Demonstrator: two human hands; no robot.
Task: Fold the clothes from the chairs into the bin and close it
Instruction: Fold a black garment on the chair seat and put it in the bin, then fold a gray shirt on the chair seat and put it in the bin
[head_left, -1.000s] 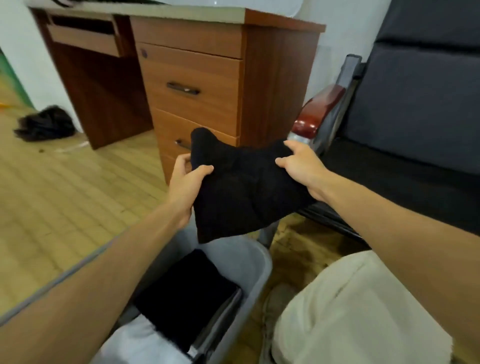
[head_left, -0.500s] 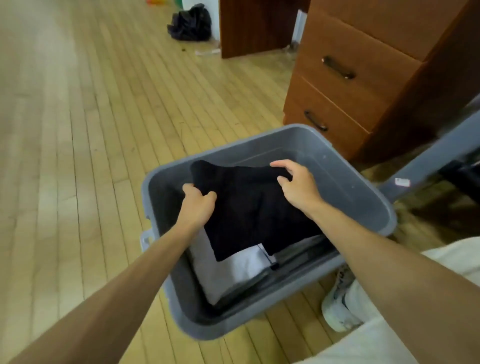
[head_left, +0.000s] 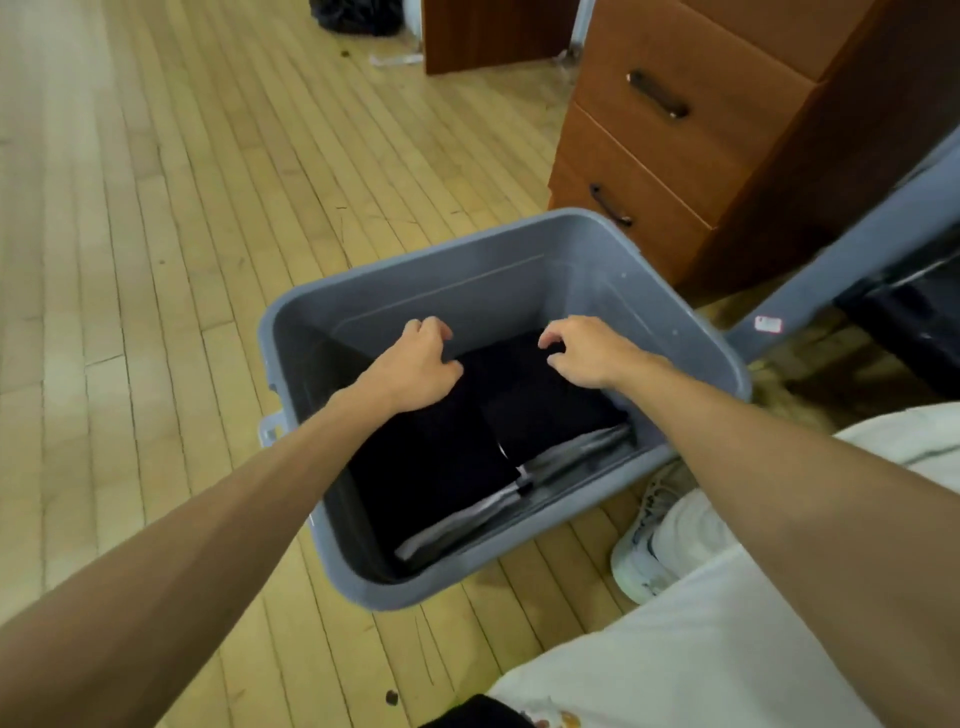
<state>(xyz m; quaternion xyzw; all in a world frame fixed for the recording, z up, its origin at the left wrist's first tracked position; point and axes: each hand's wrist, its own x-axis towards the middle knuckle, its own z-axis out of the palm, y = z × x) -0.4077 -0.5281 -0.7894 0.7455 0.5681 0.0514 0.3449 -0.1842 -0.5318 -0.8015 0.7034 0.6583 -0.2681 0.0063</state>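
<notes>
1. Nearest to us, at the lower right, are the person's pale trousers (head_left: 701, 649), and just past them a white shoe (head_left: 644, 551) is planted on the wooden floor (head_left: 156, 260), close to the bin's near corner.
2. Both bare forearms stretch forward and down from the bottom corners and draw closer together over the grey bin (head_left: 493, 564), which stands open on the floor.
3. Inside the bin, folded black clothing (head_left: 431, 467) covers most of the bottom. A strip of grey and white fabric (head_left: 571, 452) shows from under its near edge, against the near wall.
4. The left hand (head_left: 415, 366) is deep in the bin, knuckles up and fingers curled. Its thumb lies over the far part of the black clothing.
5. The right hand (head_left: 587, 353) mirrors it just beside, wrist above the right wall. Its curled fingertips almost meet the thumb at the cloth's far edge (we cannot tell whether either hand pinches the fabric or only hovers on it).
6. Past the bin to the right, a grey slanted frame (head_left: 831, 270) bears a small sticker, and a brown drawer unit (head_left: 675, 130) stands behind.
7. Farthest off, a dark heap (head_left: 358, 15) lies on the floor.
</notes>
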